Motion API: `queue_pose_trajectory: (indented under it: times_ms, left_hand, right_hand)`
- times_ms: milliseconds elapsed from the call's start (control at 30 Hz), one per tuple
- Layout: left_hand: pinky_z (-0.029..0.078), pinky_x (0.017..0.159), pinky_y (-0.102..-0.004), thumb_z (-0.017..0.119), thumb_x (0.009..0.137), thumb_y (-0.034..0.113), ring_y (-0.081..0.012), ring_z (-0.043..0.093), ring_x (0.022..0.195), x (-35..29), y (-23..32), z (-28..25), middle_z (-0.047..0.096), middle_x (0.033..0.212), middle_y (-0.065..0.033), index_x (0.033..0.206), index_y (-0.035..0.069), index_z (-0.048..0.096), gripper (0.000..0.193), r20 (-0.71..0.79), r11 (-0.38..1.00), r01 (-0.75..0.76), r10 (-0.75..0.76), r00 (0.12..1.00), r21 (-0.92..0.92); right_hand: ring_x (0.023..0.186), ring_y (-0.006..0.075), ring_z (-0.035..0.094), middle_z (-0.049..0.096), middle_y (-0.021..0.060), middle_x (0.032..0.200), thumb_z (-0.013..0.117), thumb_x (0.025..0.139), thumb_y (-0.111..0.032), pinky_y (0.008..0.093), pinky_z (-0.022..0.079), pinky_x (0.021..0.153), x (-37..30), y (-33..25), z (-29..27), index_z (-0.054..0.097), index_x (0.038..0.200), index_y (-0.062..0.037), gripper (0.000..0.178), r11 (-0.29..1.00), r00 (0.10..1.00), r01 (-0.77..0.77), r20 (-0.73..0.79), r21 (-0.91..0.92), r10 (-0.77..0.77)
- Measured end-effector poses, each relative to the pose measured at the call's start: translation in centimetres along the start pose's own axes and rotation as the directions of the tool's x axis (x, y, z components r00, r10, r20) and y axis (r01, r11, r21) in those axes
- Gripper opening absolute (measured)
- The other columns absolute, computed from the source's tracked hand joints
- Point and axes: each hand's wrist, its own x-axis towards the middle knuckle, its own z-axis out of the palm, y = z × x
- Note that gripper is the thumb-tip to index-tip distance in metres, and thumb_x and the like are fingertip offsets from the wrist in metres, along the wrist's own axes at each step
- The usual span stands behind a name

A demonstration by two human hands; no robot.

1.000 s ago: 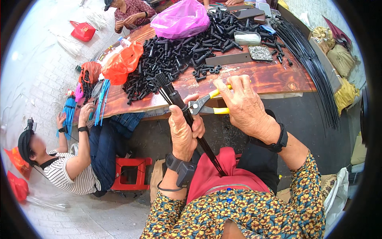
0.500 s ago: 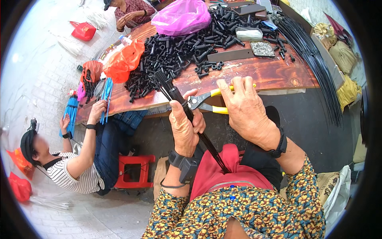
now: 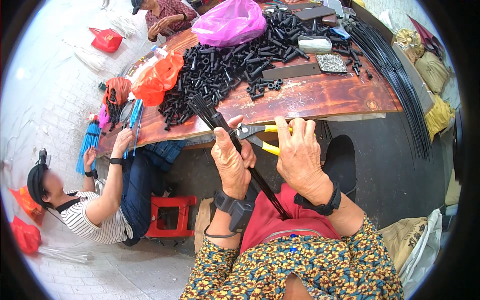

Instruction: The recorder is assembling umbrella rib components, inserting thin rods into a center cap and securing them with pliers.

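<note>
A bundle of thin black rods (image 3: 266, 187) slants up from my lap toward the table edge, with a short black tube (image 3: 217, 120) around it near its upper end. My left hand (image 3: 231, 160) is closed around the bundle just below that tube, thumb pointing up. Pliers with yellow handles (image 3: 270, 148) are gripped in my right hand (image 3: 303, 157). Their dark jaws rest against the bundle beside my left thumb, at a small bit of wire or tie. Exactly what the jaws bite on is too small to tell.
Black tubular pieces (image 3: 230, 65) are heaped on the wooden table (image 3: 310, 102), near a purple bag (image 3: 230, 22) and an orange bag (image 3: 156, 77). Long black rods (image 3: 392, 75) lie at the right. A co-worker (image 3: 95, 205) handles blue rods at left, near a red stool (image 3: 172, 216).
My right hand and the plier handles have swung downward and slightly left, while the jaws stay by my left thumb. My left hand and the bundle have barely moved.
</note>
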Motion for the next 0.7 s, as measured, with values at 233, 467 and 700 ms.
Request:
queue_pose_trajectory:
  times_ms: [233,467,700]
  left_hand:
    - [0.028,0.037,-0.0237,0.044,0.089,0.071,-0.0067,0.032,0.036,0.0,-0.4,0.2,0.037,0.048,0.0041,0.126,0.004,0.051,0.078,-0.004,1.0,-0.016,0.016,1.0,0.018]
    - [0.027,0.038,-0.0232,0.042,0.085,0.076,-0.0071,0.033,0.037,-0.3,-0.7,-0.7,0.039,0.05,0.0037,0.136,0.009,0.044,0.084,0.085,0.99,0.01,0.002,0.996,-0.138]
    - [0.027,0.039,-0.0228,0.064,0.086,0.057,-0.0056,0.033,0.038,-1.8,0.0,0.6,0.039,0.052,0.0035,0.147,0.008,0.029,0.085,0.274,0.978,-0.1,0.149,0.95,-0.182]
  right_hand:
    - [0.091,0.0328,0.05,0.048,0.0174,0.094,0.066,0.069,-0.001,0.0375,0.051,0.07,-0.7,0.2,1.3,0.05,0.116,0.0003,0.049,0.997,0.998,-0.047,-0.037,0.064,0.05]
    - [0.083,0.0301,0.056,0.054,0.0109,0.084,0.066,0.073,-0.009,0.04,0.051,0.062,2.7,4.5,-0.7,0.059,0.095,-0.0089,0.024,0.953,0.954,0.294,-0.076,0.066,-0.289]
    - [0.06,0.0273,0.066,0.066,0.0109,0.071,0.082,0.069,-0.017,0.0334,0.05,0.053,9.4,8.5,-5.5,0.065,0.107,-0.0056,0.043,0.679,0.578,0.342,0.424,0.65,-0.697]
